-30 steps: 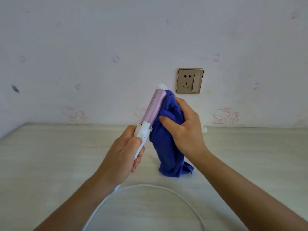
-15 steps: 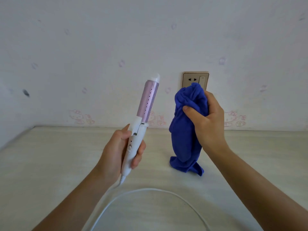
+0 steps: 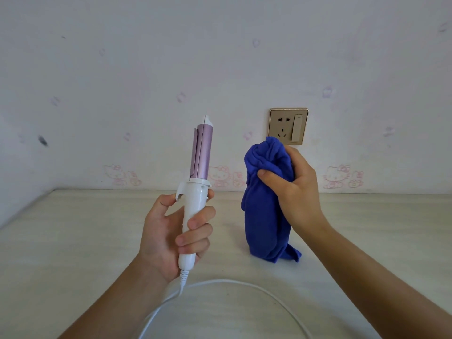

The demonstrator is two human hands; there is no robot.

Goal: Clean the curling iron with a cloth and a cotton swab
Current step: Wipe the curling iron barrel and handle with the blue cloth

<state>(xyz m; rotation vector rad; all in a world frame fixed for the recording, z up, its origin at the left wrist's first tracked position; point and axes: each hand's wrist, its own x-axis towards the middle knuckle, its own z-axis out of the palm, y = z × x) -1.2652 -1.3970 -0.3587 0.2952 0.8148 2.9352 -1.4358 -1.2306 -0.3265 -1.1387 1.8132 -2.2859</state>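
Fingers of the left hand [image 3: 171, 231] wrap firmly round the handle of a white plastic curling iron [image 3: 200, 165] with a pink-purple metal barrel, held upright, tip toward twelve o'clock. At its three o'clock, apart from it, the right hand [image 3: 297, 192] clutches a bunched deep-blue soft cloth [image 3: 265, 221], whose lower end seems to touch the pale wood-grain table [image 3: 73, 241]. A thin white power cord [image 3: 232, 281] loops away toward six o'clock.

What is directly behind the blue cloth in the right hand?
Behind the blue cloth are the wall, with a cartoon sticker at its left edge, and the wall socket at its top. The cloth hides the table's back edge there.
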